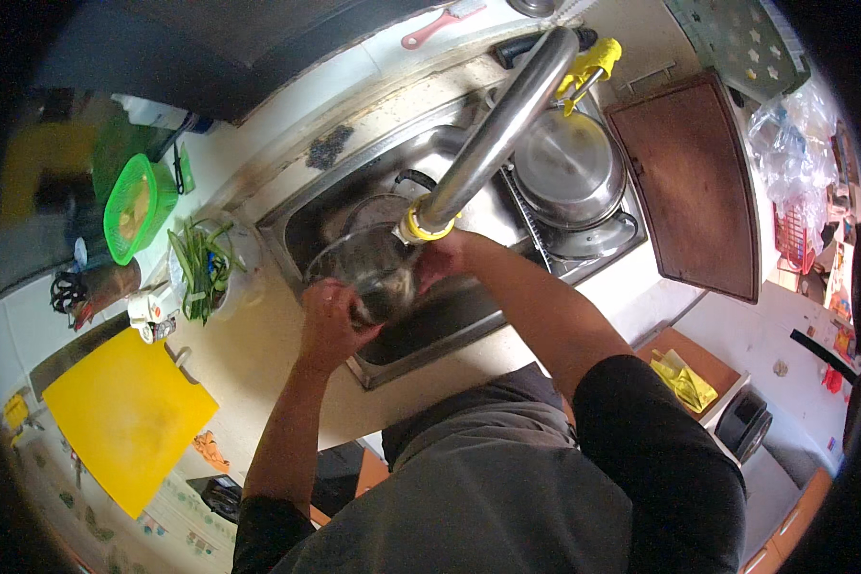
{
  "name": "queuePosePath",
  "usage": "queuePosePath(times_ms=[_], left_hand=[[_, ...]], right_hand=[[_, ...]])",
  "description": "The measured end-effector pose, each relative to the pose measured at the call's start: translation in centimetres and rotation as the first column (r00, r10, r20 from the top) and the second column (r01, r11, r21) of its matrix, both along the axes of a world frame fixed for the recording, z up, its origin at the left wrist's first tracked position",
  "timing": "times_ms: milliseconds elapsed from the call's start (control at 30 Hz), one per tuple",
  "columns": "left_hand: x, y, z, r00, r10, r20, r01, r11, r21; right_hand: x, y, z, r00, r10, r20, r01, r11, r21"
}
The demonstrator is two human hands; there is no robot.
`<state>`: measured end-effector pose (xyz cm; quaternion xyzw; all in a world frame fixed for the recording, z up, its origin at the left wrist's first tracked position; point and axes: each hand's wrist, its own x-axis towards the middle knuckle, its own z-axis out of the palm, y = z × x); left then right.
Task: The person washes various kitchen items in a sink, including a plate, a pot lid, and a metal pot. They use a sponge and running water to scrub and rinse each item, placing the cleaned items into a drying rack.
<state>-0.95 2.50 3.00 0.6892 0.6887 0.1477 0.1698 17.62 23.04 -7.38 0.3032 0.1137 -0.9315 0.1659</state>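
Observation:
My left hand (336, 316) grips the near left rim of a clear, round bowl (384, 287), which I hold tilted over the left basin of a steel sink (445, 333). On the bowl's right side is my right hand (441, 260), its fingers partly hidden by the faucet (502, 129) and the bowl. The faucet's yellow-ringed spout (430, 221) hangs directly above the bowl. Behind the bowl, a round piece of cookware with a dark handle (416, 177) lies in the basin, mostly covered from view.
An upturned steel pot (563, 168) rests on the right-hand drainer. A brown board (689, 186) stands to its right. Left of the sink are a container of green vegetable trimmings (201, 269), a green basket (140, 208) and a yellow cutting board (129, 420). A pink-handled brush (430, 29) lies behind.

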Motion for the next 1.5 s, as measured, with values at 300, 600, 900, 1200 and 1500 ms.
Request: queuePosePath(times_ms=[300,600,900,1200,1500], left_hand=[[3.2,1.7,-6.7,0.184,0.833,0.521,-0.493,0.537,-0.685],[3.0,1.6,-9.3,-0.289,0.873,0.394,0.074,0.431,-0.9],[2.7,1.7,-9.4,-0.33,0.842,0.427,0.142,0.491,-0.859],[1.2,2.7,-12.3,-0.266,0.862,0.431,-0.015,0.443,-0.896],[-2.1,0.6,-10.5,-0.084,0.878,0.47,-0.07,0.466,-0.882]], right_hand=[[7.3,1.8,3.3,0.886,0.021,0.464,-0.408,0.51,0.757],[2.4,0.0,15.2,0.997,-0.069,0.023,-0.065,-0.69,0.721],[-1.0,-2.6,12.0,0.953,-0.233,-0.191,0.163,-0.135,0.977],[1.2,-1.4,16.1,0.997,-0.022,0.069,-0.07,-0.013,0.998],[1.7,0.5,14.7,0.995,-0.053,0.078,-0.095,-0.556,0.825]])
